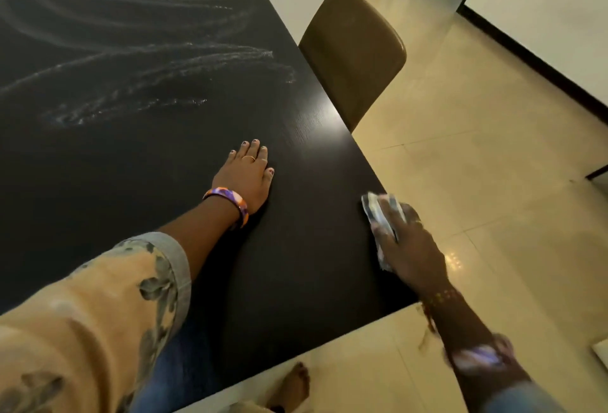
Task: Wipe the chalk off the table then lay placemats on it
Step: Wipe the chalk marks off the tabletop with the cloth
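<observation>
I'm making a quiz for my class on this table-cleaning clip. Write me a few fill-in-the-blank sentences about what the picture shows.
1. The right hand holds a ____ at the table's right edge.
2. The left hand rests ____ on the table, fingers straight.
3. White chalk streaks remain on the ____ part of the table.
4. A brown ____ stands tucked against the table's right side.

Missing words: cloth; flat; far; chair
</observation>
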